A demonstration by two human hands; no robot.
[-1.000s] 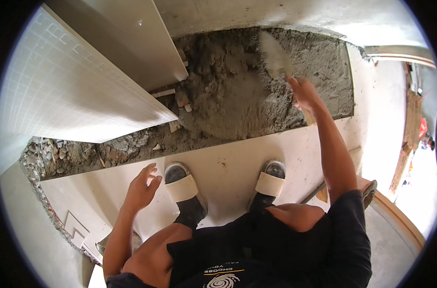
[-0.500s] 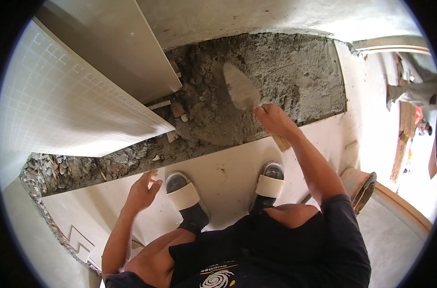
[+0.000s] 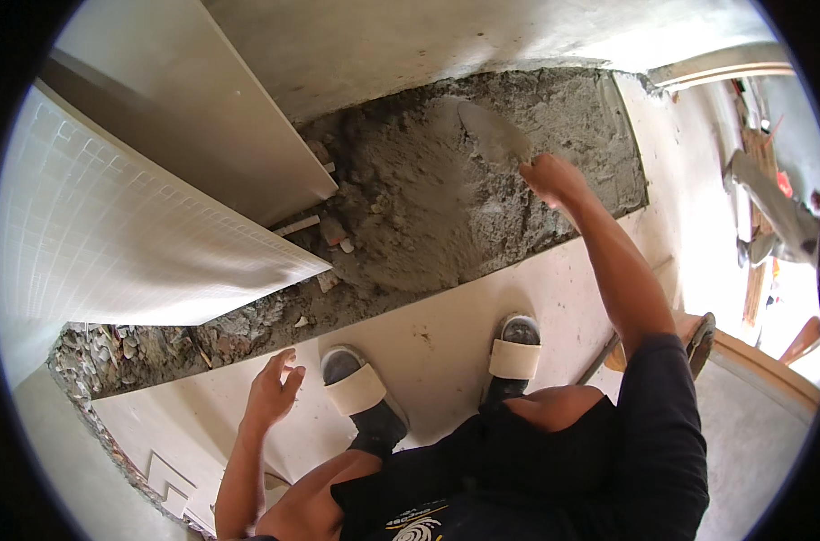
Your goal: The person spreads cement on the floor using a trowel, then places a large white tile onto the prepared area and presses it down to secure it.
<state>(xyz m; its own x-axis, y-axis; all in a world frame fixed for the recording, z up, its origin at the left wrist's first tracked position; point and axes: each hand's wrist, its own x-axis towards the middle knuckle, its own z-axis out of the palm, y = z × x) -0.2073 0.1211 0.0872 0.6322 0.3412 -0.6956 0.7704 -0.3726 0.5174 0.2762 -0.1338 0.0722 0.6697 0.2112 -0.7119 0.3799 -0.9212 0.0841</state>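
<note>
Over lumpy grey mortar, the right hand grips a grey-bladed trowel, the left hand loosely open.

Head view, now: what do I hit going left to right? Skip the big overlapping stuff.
Pebbly rubble → left hand → left slipper → trowel (its blade) → right hand → brown strip by the bright opening.

I can see one print from here, on the person's black shirt: small pale lettering, a yellow line, and a white spiral emblem (cut off by the lower edge of my view).
</note>
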